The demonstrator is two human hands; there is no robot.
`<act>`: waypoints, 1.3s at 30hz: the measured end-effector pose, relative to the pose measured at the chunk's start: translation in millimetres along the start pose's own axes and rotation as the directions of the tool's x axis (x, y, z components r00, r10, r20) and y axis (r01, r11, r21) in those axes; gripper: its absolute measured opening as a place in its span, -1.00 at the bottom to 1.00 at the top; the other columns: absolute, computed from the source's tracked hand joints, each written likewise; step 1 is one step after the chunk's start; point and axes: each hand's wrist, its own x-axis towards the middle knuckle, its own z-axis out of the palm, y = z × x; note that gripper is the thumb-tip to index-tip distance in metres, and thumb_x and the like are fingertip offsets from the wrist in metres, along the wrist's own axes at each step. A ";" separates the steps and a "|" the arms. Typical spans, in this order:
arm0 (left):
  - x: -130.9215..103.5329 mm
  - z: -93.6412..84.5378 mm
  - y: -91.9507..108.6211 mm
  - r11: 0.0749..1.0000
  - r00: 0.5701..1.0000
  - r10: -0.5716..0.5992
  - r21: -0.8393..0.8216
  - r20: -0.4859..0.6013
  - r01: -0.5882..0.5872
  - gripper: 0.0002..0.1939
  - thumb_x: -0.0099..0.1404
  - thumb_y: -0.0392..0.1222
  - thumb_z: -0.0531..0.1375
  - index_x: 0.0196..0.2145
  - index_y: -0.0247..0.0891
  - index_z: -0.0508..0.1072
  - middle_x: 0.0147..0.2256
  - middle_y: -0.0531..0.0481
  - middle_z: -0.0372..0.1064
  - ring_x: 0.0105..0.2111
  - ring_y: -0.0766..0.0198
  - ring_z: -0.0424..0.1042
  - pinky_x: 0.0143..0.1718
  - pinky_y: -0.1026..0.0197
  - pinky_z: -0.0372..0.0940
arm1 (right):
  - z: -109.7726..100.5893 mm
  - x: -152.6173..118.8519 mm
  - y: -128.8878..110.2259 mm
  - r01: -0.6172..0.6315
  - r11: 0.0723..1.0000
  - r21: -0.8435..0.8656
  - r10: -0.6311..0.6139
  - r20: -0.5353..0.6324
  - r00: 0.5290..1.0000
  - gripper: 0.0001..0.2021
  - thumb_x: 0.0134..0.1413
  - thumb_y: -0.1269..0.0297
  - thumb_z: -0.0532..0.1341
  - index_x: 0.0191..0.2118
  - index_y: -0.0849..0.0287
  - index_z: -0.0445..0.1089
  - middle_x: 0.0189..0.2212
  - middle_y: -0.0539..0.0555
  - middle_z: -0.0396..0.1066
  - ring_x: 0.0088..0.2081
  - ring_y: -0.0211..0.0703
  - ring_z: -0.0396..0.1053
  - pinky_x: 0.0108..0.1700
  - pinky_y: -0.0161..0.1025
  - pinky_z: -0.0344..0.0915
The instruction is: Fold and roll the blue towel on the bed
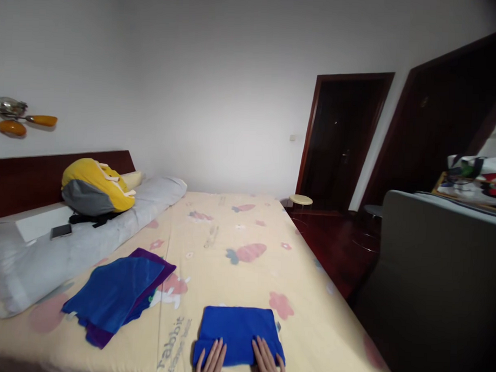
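Head view shows my left hand [211, 362] and right hand [268, 362] lying open and flat on the near edge of the folded blue towel [238, 329], at the foot edge of the bed [230, 229]. I judge I am pressing the fold; next, one more fold needs both near corners pinched.

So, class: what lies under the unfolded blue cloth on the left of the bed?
A purple cloth shows beneath the blue cloth; its middle is covered.
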 end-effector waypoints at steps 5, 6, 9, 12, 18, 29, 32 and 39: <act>-15.2 -20.7 16.2 0.998 0.990 -0.064 0.021 -0.125 0.067 -0.23 0.23 -0.37 -0.06 0.30 0.15 -0.22 0.34 0.15 -0.12 0.31 0.15 0.07 0.27 -0.16 0.11 | -45.5 0.8 35.4 -0.070 0.998 -0.008 0.070 0.182 0.981 -0.34 0.10 0.37 -0.01 0.30 -0.26 -0.08 0.26 -0.02 0.17 0.22 0.04 0.24 0.08 0.14 0.24; -14.9 -25.1 18.2 0.996 0.986 -0.075 0.027 -0.147 0.080 -0.22 0.20 -0.42 -0.06 0.30 0.13 -0.14 0.33 0.14 -0.06 0.29 0.17 0.10 0.26 -0.12 0.12 | -54.9 4.3 37.7 -0.077 0.997 0.000 0.075 0.229 0.970 -0.37 0.10 0.38 -0.01 0.28 -0.24 0.02 0.26 -0.02 0.19 0.21 0.03 0.24 0.09 0.12 0.23; -8.4 -37.9 19.7 0.984 0.963 -0.167 0.030 -0.211 0.178 -0.22 0.09 -0.52 -0.07 0.23 0.02 0.19 0.25 0.09 0.21 0.23 0.19 0.23 0.21 -0.04 0.16 | -83.2 22.4 31.9 -0.099 0.995 0.030 0.085 0.310 0.947 -0.45 0.05 0.41 0.01 0.17 -0.10 0.26 0.19 0.03 0.32 0.17 0.03 0.30 0.09 0.06 0.18; 0.7 -48.8 16.2 0.980 0.952 -0.196 -0.031 -0.236 0.194 -0.34 0.09 -0.51 -0.06 0.07 -0.05 0.42 0.09 0.05 0.45 0.12 0.20 0.36 0.19 -0.03 0.18 | -108.4 45.7 17.0 -0.108 0.993 0.053 0.086 0.319 0.944 -0.54 0.00 0.46 0.02 0.02 0.05 0.39 0.01 0.10 0.49 0.05 0.00 0.38 0.10 0.01 0.12; 8.5 -56.0 5.7 0.971 0.941 -0.236 -0.014 -0.244 0.240 -0.56 0.17 -0.39 0.00 -0.10 -0.12 0.52 -0.04 -0.02 0.54 0.01 0.18 0.44 0.20 0.04 0.21 | -120.7 72.3 9.4 -0.125 0.992 0.002 0.111 0.449 0.886 -0.66 0.08 0.40 -0.05 -0.23 0.13 0.47 -0.25 0.14 0.55 -0.15 -0.03 0.44 0.00 -0.08 0.18; 12.0 -62.9 1.7 0.908 0.872 -0.342 0.115 -0.351 0.402 -0.42 0.24 -0.39 -0.07 0.17 -0.07 0.30 0.24 0.00 0.24 0.24 0.11 0.19 0.20 -0.06 0.18 | -92.3 58.8 13.0 -0.199 0.977 -0.080 0.208 0.132 0.969 -0.57 0.02 0.47 0.01 0.01 0.14 0.37 -0.06 0.21 0.45 -0.05 0.07 0.39 -0.01 0.02 0.29; 19.8 -41.8 13.3 0.958 0.898 -0.136 0.175 -0.419 0.227 -0.34 0.23 -0.47 -0.11 0.23 -0.03 0.19 0.25 0.09 0.22 0.24 0.23 0.20 0.19 0.08 0.22 | -65.0 46.7 -0.1 0.005 0.999 0.046 -0.006 0.023 1.000 -0.47 0.03 0.43 0.05 0.17 0.08 0.25 0.12 0.18 0.37 0.11 0.07 0.32 0.11 0.02 0.27; 31.0 -4.1 47.0 0.973 0.932 0.098 0.228 -0.350 -0.016 -0.28 0.26 -0.35 -0.06 0.31 -0.07 -0.26 0.29 0.05 0.08 0.25 0.17 0.19 0.19 0.03 0.24 | -16.8 34.8 -46.4 0.296 0.945 0.137 -0.302 0.027 0.953 -0.27 0.10 0.39 0.02 0.36 0.02 -0.27 0.27 0.05 0.17 0.24 -0.03 0.20 0.16 -0.06 0.27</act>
